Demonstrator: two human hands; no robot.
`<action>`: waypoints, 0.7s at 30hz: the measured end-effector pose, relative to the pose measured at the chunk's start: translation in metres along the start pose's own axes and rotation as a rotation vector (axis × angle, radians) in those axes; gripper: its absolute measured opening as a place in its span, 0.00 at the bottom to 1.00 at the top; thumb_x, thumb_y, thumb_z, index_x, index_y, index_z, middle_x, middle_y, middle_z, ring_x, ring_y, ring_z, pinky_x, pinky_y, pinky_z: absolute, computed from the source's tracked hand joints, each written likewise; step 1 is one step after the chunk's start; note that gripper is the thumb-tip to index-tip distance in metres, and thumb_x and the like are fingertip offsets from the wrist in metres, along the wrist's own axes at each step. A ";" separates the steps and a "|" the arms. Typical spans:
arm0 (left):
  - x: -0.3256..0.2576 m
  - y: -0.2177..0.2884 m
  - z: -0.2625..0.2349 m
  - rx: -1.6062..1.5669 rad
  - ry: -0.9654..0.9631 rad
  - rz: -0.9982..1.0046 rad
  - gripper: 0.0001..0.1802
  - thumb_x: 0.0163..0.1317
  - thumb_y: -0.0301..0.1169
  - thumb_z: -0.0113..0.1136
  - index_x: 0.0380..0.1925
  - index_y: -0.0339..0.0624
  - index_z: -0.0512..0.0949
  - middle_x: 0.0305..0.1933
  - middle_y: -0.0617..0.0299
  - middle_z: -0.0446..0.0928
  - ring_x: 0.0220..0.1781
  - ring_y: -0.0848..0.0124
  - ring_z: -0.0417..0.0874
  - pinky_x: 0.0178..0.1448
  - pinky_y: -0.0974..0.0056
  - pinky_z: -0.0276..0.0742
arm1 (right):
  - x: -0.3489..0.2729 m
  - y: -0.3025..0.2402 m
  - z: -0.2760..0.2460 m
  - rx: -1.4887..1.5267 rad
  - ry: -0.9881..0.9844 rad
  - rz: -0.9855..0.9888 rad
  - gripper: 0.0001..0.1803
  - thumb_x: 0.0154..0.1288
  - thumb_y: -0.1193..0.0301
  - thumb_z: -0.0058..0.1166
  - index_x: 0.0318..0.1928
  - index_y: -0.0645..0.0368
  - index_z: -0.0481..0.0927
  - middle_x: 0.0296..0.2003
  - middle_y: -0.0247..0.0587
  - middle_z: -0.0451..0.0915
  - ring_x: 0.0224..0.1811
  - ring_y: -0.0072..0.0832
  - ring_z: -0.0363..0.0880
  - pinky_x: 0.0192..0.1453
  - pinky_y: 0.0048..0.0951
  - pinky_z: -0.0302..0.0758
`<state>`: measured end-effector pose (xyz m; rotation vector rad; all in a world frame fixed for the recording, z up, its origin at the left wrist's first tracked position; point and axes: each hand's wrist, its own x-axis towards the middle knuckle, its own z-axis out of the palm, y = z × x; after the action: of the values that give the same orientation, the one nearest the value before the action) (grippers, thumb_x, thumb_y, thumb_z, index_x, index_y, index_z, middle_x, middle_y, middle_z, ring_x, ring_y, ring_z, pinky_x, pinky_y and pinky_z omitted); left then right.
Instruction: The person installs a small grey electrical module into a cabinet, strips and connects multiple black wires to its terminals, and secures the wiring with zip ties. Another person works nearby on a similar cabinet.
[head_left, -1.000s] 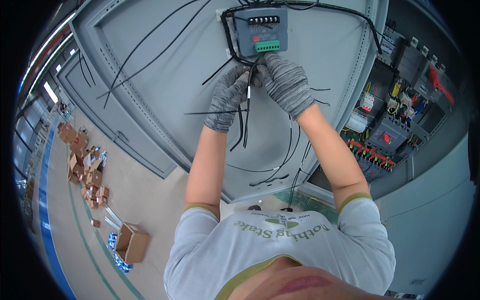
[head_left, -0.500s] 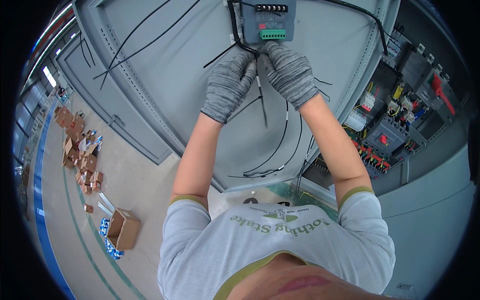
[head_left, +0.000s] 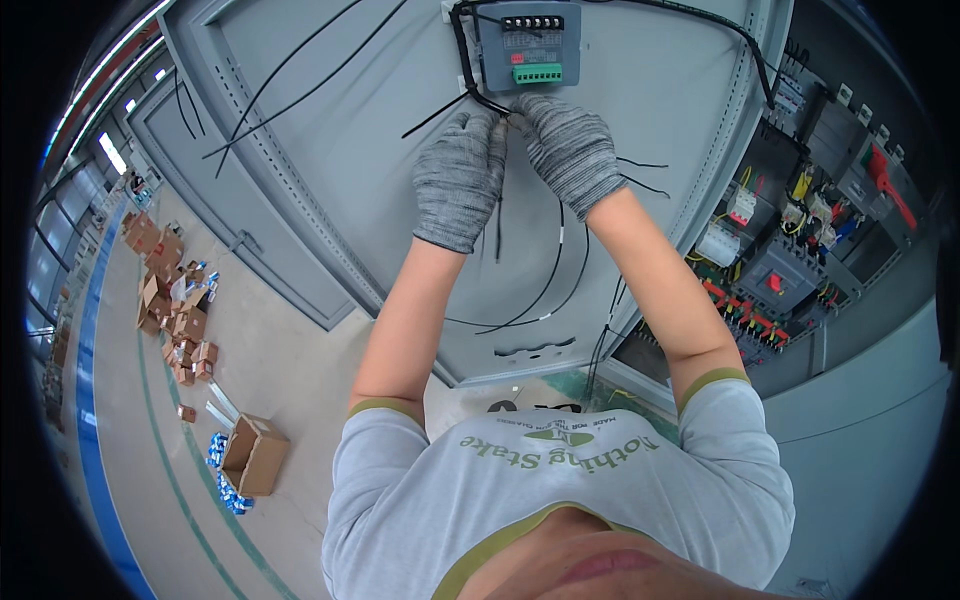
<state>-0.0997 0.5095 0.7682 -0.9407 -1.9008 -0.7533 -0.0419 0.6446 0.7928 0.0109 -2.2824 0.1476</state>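
Both my hands wear grey knit gloves and meet at a black wire bundle (head_left: pixel 463 55) on the grey cabinet door (head_left: pixel 640 110). My left hand (head_left: pixel 460 182) is closed around the bundle's lower end, thumb upright beside the fingers. Fingertips of my right hand (head_left: pixel 570 150) pinch the same bundle just right of it; the exact grip is partly hidden. Right above them sits a grey-blue module (head_left: pixel 530 45) with a green terminal block (head_left: pixel 538 74). A black cable tie tail (head_left: pixel 435 115) sticks out to the left. Thin black wires (head_left: pixel 558 260) hang below my hands.
On the right, an open cabinet holds breakers (head_left: pixel 775 275), coloured wiring and a red handle (head_left: pixel 885 185). Another grey door (head_left: pixel 240 220) stands at the left. Cardboard boxes (head_left: pixel 265 460) and blue packets lie on the floor. Loose wires (head_left: pixel 300 95) cross the upper left.
My left hand has turned more upright, its fingers higher along the bundle. The hanging wires have swung and shifted under my hands. My right hand has moved slightly left and down.
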 end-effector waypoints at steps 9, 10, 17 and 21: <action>-0.019 0.049 0.005 0.034 0.036 -0.140 0.11 0.67 0.34 0.49 0.39 0.39 0.75 0.28 0.49 0.78 0.28 0.52 0.80 0.33 0.52 0.75 | 0.005 0.009 -0.007 0.127 -0.065 0.021 0.11 0.65 0.64 0.49 0.40 0.56 0.79 0.34 0.48 0.82 0.39 0.45 0.81 0.46 0.44 0.76; -0.025 0.052 0.009 0.001 0.071 -0.142 0.11 0.67 0.34 0.49 0.41 0.39 0.75 0.29 0.48 0.78 0.28 0.52 0.80 0.33 0.52 0.75 | 0.006 0.015 -0.006 0.188 -0.055 -0.007 0.11 0.65 0.64 0.50 0.41 0.56 0.79 0.35 0.49 0.82 0.40 0.46 0.81 0.47 0.44 0.76; -0.032 0.060 0.021 0.050 -0.109 -0.168 0.17 0.63 0.28 0.49 0.52 0.37 0.72 0.34 0.49 0.79 0.34 0.54 0.81 0.37 0.53 0.77 | 0.014 0.019 -0.026 0.374 -0.177 -0.008 0.13 0.64 0.63 0.51 0.41 0.58 0.82 0.36 0.51 0.82 0.42 0.46 0.80 0.50 0.42 0.75; -0.031 0.062 0.014 0.149 -0.127 -0.088 0.18 0.62 0.28 0.51 0.52 0.36 0.71 0.40 0.48 0.77 0.37 0.54 0.80 0.41 0.56 0.77 | 0.015 0.020 -0.023 0.256 -0.151 -0.043 0.12 0.63 0.64 0.52 0.39 0.58 0.82 0.36 0.51 0.82 0.42 0.46 0.80 0.50 0.42 0.76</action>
<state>-0.0432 0.5438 0.7427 -0.8334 -2.0897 -0.6058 -0.0356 0.6675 0.8176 0.2100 -2.3963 0.4281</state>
